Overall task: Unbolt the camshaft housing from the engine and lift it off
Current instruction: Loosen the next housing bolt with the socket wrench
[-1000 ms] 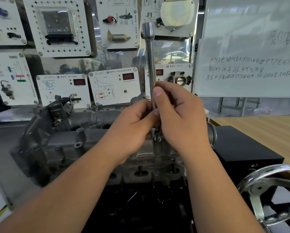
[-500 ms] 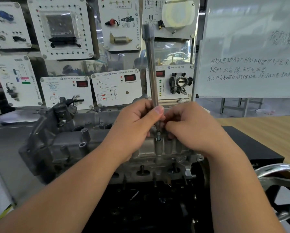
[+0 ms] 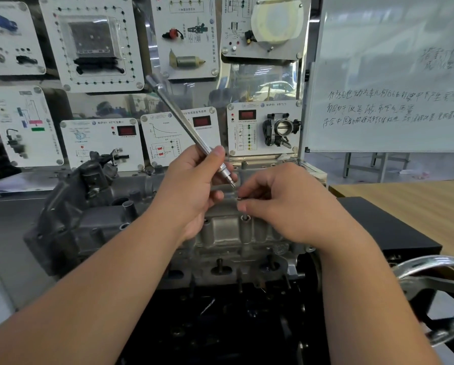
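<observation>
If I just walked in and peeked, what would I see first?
First you'd see two hands in the middle, over a grey metal engine. The left hand grips a long shiny tool that leans up toward the left, and the right hand pinches something small just below the tool's tip. Behind them hang white boards with car parts on them, and a whiteboard with writing stands on the right.

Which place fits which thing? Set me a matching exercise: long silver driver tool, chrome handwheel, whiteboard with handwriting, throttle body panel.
Things:
1. long silver driver tool
2. chrome handwheel
3. whiteboard with handwriting
4. white panel with a throttle body

Places:
A. lower right corner
B. upper right
C. tilted, in the left hand
D. behind the engine, above the right hand

Pairs: 1-C, 2-A, 3-B, 4-D
</observation>
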`<state>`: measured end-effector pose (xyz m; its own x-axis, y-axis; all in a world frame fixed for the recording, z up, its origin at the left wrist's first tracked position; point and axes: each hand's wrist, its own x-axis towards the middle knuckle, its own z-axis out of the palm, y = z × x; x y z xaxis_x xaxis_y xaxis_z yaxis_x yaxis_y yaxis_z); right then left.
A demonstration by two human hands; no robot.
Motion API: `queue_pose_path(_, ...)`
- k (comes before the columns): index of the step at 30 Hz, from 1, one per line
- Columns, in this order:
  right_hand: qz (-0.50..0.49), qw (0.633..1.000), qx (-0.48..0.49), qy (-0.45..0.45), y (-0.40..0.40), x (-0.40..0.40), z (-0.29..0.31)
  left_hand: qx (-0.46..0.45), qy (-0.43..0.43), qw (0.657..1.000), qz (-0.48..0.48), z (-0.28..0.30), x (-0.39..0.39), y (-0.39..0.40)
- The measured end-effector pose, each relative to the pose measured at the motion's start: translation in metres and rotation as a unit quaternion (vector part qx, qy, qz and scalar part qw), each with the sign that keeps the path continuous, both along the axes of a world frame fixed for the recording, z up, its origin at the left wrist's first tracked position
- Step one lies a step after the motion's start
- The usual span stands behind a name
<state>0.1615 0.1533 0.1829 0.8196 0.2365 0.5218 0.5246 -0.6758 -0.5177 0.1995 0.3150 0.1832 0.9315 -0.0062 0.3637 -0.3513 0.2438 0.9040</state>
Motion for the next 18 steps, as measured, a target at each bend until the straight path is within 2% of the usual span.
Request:
queue_pose_path(3,-0.008,0.993,0.099,-0.065,-0.001,-0.002,0.002,-0.013,0.022,1.000,-0.002,0.003,0.001,0.000)
queue_pose_path(7,-0.038,0.961,0.240,-0.134,-0.002,-0.001,0.003,0.006,0.031,0.999,-0.005,0.005,0.004,0.001)
queue_pose_path(12,-0.043,0.945,0.288,-0.149,0.000,-0.006,0.001,0.028,0.038,0.999,-0.010,0.004,0.007,0.002)
queue_pose_path(15,-0.005,0.937,0.335,-0.102,0.001,-0.013,-0.005,0.018,0.053,0.998,-0.027,0.006,0.007,0.004)
queue_pose_path(18,-0.010,0.953,0.303,-0.007,-0.008,-0.021,-0.012,0.011,0.065,0.996,-0.064,0.007,0.014,0.007)
